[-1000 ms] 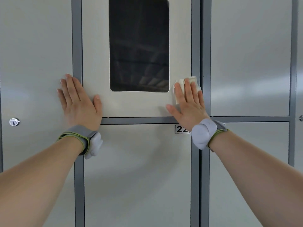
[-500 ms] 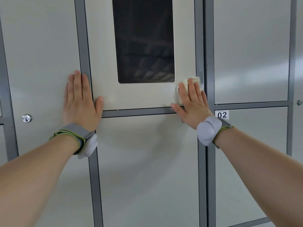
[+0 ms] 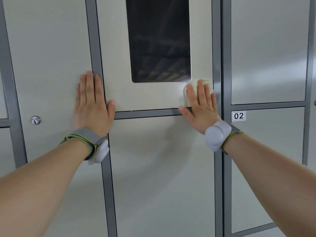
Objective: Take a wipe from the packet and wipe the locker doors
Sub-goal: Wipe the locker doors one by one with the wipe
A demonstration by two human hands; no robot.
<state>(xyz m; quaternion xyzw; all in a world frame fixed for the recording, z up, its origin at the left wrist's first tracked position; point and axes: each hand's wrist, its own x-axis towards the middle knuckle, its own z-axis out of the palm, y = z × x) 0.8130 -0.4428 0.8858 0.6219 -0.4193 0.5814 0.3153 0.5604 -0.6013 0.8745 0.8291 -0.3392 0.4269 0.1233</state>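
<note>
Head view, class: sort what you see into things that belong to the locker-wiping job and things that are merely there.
Job:
wipe
right hand, pressing it flat
cream door being wiped
left hand, flat beside that door

Merely there:
key lock
02 label
wrist bands

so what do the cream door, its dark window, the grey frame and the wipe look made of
Cream door: smooth satin sheet, painted or laminated; metal or board, cannot tell. Dark window: glossy glass or acrylic, it mirrors faint shapes. Grey frame strip: matte, probably painted metal. Wipe under the right hand: soft white cloth or nonwoven, bunched in folds.
</note>
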